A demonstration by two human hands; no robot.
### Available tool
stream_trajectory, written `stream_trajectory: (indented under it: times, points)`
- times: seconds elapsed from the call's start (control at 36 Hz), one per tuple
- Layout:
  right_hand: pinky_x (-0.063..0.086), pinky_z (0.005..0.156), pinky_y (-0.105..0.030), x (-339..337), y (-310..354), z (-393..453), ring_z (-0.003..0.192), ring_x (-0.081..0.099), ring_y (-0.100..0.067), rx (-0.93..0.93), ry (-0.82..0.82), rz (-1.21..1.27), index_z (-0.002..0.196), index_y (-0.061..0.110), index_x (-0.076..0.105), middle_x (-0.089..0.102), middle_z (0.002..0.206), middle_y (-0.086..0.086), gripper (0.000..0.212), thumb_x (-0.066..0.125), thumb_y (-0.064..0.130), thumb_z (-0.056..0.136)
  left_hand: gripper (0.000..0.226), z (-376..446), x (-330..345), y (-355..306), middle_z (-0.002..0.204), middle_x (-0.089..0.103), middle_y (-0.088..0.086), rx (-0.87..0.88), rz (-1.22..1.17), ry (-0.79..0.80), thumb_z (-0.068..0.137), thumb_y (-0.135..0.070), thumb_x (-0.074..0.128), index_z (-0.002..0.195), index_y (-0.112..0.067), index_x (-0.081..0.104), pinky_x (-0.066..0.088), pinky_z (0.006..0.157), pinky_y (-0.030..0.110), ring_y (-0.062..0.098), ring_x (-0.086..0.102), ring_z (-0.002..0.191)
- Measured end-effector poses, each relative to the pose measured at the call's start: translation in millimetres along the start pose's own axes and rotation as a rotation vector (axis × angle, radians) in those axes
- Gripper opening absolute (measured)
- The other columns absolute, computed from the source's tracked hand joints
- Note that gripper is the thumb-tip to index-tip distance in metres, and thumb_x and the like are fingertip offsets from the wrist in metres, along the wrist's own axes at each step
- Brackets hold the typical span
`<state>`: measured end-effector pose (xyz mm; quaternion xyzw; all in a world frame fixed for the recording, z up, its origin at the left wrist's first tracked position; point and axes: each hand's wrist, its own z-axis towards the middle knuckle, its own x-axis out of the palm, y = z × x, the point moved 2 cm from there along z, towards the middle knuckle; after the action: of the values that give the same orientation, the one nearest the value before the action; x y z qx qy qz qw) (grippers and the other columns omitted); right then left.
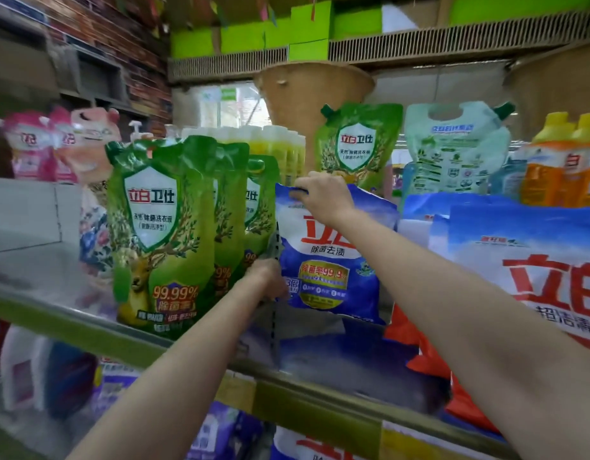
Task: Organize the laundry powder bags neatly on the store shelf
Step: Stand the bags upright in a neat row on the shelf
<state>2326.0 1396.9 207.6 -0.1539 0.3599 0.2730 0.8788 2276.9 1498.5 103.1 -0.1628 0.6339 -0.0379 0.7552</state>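
— From the head view, how far along are they?

— Midway, I'd say. The blue powder bag [326, 257] is upright on the shelf [160, 346], the right hand [323, 194] pinching its top edge, the left hand [268, 280] curled on its lower left corner. It isn't let go of yet.

— What's left?

— More blue bags [532, 260] crowd the right, one looming close.

— Anything in the way?

— The green pouches [157, 227] stand just beside it, touching the bag's left side, and a perforated upright strip [276, 313] sits between them.
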Motion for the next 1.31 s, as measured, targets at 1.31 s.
stream_trajectory:
  times: [1.31]
  points:
    - [0.056, 0.061, -0.036, -55, -117, -34, 0.039, 0.062, -0.013, 0.532, 0.128, 0.445, 0.088, 0.002, 0.052, 0.065, 0.072, -0.021, 0.011, 0.056, 0.011, 0.092, 0.026, -43, 57, -133, 0.119, 0.062, 0.011, 0.31, 0.337, -0.178, 0.092, -0.013, 0.051, 0.116, -0.009, 0.06, 0.046, 0.084, 0.035, 0.031, 0.058, 0.112]
